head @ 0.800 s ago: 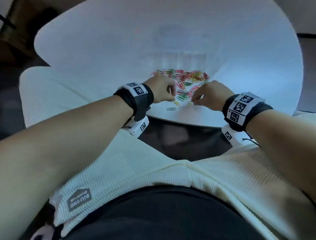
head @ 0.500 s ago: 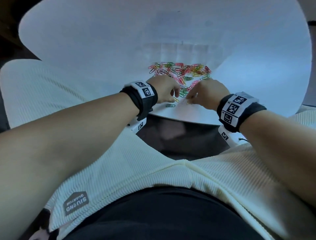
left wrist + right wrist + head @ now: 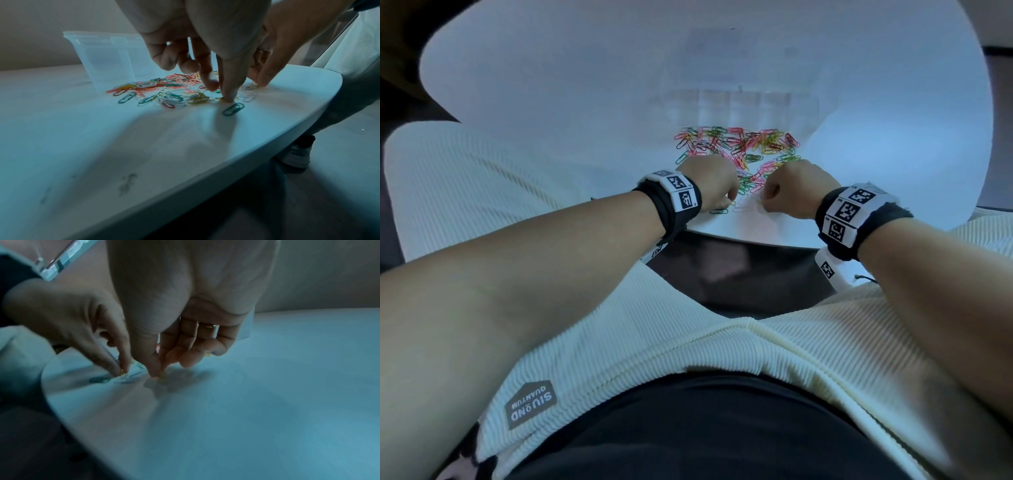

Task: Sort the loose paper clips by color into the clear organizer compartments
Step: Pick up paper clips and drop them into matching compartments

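A heap of mixed-colour paper clips (image 3: 736,147) lies on the white table (image 3: 551,102), just in front of the clear organizer (image 3: 743,102), also seen in the left wrist view (image 3: 107,53). At the heap's near side my left hand (image 3: 709,181) has thumb and forefinger down on a yellow clip (image 3: 224,98), pinching it against the table. A teal clip (image 3: 233,109) lies loose just before it. My right hand (image 3: 794,188) pinches another yellow clip (image 3: 161,375) between thumb and forefinger (image 3: 164,366), its other fingers curled. The two hands are close together.
The table's rounded near edge (image 3: 750,240) runs right under both wrists. Pale clips (image 3: 743,207) lie between the hands. Bare tabletop extends left and right of the heap. A cream knitted top and dark floor fill the foreground.
Both hands have drawn back from the heap toward the near table edge, each bringing a yellow clip with it. The head view has tilted slightly.
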Demonstrator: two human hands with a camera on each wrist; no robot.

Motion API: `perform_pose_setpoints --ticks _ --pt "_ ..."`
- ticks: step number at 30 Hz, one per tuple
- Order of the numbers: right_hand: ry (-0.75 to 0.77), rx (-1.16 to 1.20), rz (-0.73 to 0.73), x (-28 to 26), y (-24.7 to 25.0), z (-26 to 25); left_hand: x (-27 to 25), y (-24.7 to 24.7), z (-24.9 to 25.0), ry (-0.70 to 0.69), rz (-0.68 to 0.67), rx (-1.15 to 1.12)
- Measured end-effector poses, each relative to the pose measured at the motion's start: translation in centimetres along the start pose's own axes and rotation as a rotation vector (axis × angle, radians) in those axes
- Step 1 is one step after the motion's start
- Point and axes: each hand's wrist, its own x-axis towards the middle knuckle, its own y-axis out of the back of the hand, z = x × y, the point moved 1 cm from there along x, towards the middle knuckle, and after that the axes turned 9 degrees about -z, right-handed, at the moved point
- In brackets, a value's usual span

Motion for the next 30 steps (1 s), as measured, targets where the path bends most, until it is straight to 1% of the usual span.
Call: perform_pose_setpoints --ticks 2,5,6,9,12,15,19,21,22,23,24,25,26,27,28,29,30 --pt "0.026 0.088 0.022 -0.4 0.8 0.4 -0.1 -0.2 -0.2 -0.014 0.030 -0.005" --pt "-0.009 0.315 0.067 -1.2 2.3 1.5 -0.4 -0.4 -0.3 -0.033 0.104 -0.080" --pt "-0.024 0.422 0.083 -1.4 2.6 2.0 -0.6 -0.2 -0.3 -0.031 0.135 -0.162" --pt "-0.035 0.776 0.132 -1.9 3.1 3.0 -1.3 0.7 -0.6 0.004 0.232 -0.498" --pt "-0.025 1.031 0.141 -1.5 3.0 3.6 -1.9 1.6 -1.3 0.065 0.311 -0.824" --pt "-0.038 1.181 0.084 -1.2 2.6 3.2 -2.3 2.1 -2.1 0.110 0.313 -1.064" --pt "-0.079 1.345 0.036 -1.1 2.1 2.4 -2.2 2.7 -2.7 0.164 0.345 -1.241" --pt "-0.072 1.403 0.000 -1.1 1.9 2.1 -2.3 3.2 -2.7 0.197 0.293 -1.275" --pt "-0.072 1.419 -0.011 -1.0 1.9 1.8 -2.2 3.5 -2.5 0.204 0.252 -1.188" --pt "-0.072 1.417 -0.008 -0.9 2.0 1.6 -1.8 3.6 -2.5 0.214 0.200 -1.142" --pt "-0.079 1.365 0.018 -0.8 2.1 1.3 -1.4 3.5 -2.2 0.227 0.116 -1.065" --pt "-0.099 1.226 0.071 -0.7 2.2 1.1 -1.3 3.3 -1.7 0.275 0.042 -1.035" --pt "-0.132 0.998 0.135 -0.7 2.4 1.1 -1.1 2.9 -1.7 0.301 0.046 -0.918" --pt "-0.163 0.745 0.206 -0.6 2.5 1.2 -0.9 2.5 -1.9 0.270 0.082 -0.787" --pt "-0.190 0.523 0.264 -0.5 2.4 1.3 -1.1 2.0 -2.0 0.261 0.089 -0.741" --pt "-0.214 0.382 0.294 -0.4 2.3 1.6 -1.1 1.5 -2.1 0.245 0.063 -0.652" --pt "-0.226 0.313 0.309 -0.3 2.1 1.9 -1.3 1.1 -2.2 0.250 0.061 -0.587"
